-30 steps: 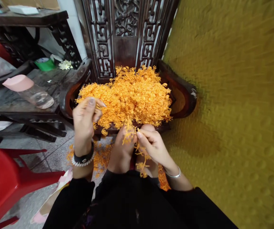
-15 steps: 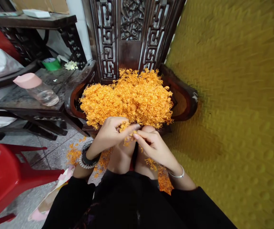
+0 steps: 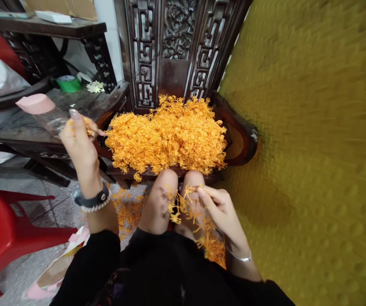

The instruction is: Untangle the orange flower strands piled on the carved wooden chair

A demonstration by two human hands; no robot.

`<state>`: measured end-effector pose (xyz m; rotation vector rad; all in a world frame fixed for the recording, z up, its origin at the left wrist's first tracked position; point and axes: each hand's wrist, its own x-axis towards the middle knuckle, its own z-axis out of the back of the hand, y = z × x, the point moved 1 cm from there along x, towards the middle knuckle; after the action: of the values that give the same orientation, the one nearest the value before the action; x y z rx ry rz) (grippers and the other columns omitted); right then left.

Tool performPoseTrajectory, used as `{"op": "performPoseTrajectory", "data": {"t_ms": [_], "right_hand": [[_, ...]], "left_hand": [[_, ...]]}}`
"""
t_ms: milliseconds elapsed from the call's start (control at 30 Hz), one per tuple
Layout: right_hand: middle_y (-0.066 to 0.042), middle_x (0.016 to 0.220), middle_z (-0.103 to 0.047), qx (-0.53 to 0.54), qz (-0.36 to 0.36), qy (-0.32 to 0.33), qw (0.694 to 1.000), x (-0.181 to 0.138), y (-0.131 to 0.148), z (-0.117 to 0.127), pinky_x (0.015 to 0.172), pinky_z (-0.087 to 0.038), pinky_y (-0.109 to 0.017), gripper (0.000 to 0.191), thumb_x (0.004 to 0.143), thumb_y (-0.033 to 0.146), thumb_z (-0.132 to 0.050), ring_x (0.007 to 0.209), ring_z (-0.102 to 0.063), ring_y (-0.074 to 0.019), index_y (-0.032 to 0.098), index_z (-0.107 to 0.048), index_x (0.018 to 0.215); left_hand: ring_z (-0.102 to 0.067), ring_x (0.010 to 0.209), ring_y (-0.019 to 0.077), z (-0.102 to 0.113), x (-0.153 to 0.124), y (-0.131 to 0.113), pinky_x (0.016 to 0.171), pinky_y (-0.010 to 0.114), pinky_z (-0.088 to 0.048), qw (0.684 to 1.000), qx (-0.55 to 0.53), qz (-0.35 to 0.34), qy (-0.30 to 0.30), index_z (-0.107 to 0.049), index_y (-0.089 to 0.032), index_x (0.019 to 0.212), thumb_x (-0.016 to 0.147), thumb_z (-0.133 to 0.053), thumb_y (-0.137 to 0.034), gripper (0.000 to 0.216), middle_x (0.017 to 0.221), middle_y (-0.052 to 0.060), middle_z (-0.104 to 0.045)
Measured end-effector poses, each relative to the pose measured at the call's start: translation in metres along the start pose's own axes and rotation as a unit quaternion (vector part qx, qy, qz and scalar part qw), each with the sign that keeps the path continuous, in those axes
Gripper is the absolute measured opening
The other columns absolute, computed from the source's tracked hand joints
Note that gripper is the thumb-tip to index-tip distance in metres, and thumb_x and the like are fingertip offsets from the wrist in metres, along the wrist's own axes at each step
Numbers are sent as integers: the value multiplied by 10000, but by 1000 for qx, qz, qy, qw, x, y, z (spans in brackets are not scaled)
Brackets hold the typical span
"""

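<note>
A big heap of small orange flower pieces lies on the seat of a dark carved wooden chair in front of my knees. My left hand is raised to the left of the heap, fingers pinched on a small orange piece. My right hand sits low beside my right knee, fingers closed on a tangled strand of orange pieces that hangs over my knees. Both wrists wear bracelets.
A low dark side table at the left holds a clear bottle with a pink cap, a green tape roll and white bits. A red plastic stool stands lower left. Orange scraps litter the floor. A yellow textured surface fills the right.
My left hand has left the right hand and swung up and left, carrying a small orange piece. My right hand has dropped lower with the strand.
</note>
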<state>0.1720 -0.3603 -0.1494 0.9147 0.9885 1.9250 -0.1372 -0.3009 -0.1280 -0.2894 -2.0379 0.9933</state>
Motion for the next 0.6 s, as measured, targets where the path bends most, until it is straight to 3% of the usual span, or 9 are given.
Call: {"op": "performPoseTrajectory", "data": {"t_ms": [67,133,167,200,267,367,500,600], "right_hand": [[-3,637,-461,9,1,-10,1000,8,-1,2,535,-300,-223,274,941,309,-483,570,-389,-78,127,-587,765],[-28,737,-560,15,4,8,1000,18,0,0,615,-363,-233,241,925,328,-512,667,-477,-108,138,-631,836],[-32,757,-576,12,5,12,1000,23,0,-1,635,-372,-239,240,918,335,-525,693,-492,-118,141,-634,828],[-29,743,-571,5,3,11,1000,28,0,-2,631,-368,-241,240,908,340,-540,689,-489,-119,143,-636,811],[-9,675,-517,-15,-4,-8,1000,34,0,0,586,-331,-243,228,889,348,-568,630,-440,-108,149,-645,810],[11,629,-464,-57,-4,-19,998,39,0,4,561,-291,-251,199,864,351,-603,579,-374,-99,161,-661,872],[-21,782,-556,-103,8,0,995,44,4,7,637,-345,-265,272,810,381,-665,693,-454,-127,155,-647,959],[-28,816,-538,-31,-3,-7,999,49,4,6,686,-379,-270,328,805,388,-669,741,-467,-135,149,-626,1027]], "left_hand": [[-376,451,17,-5,-11,-5,487,201,-388,993,-5,31,117,-670,-114,954,968,-411,-391,380,578,-30,-477],[-392,454,35,-16,-31,-11,451,197,-379,976,-27,78,200,-614,-149,1191,946,-454,-415,396,626,-11,-520],[-396,462,46,-22,-40,-14,444,195,-378,970,-42,94,218,-595,-168,1223,932,-484,-411,395,630,-9,-512],[-393,473,54,-26,-49,-17,452,193,-387,967,-55,107,225,-603,-180,1197,917,-516,-399,366,620,-15,-483],[-355,478,62,-32,-60,-22,479,196,-410,965,-83,117,222,-643,-171,947,899,-548,-391,244,576,-30,-383],[-325,451,76,-35,-68,-31,481,223,-404,956,-116,127,240,-397,-167,549,919,-425,-517,511,509,-30,-262],[-284,398,90,-42,-74,-36,456,258,-373,953,-119,117,251,-214,-184,477,880,-168,-695,652,442,-23,-178],[-296,391,93,-48,-80,-32,441,258,-344,959,-104,113,239,-188,-186,467,861,-82,-719,671,426,-13,-184]]}}
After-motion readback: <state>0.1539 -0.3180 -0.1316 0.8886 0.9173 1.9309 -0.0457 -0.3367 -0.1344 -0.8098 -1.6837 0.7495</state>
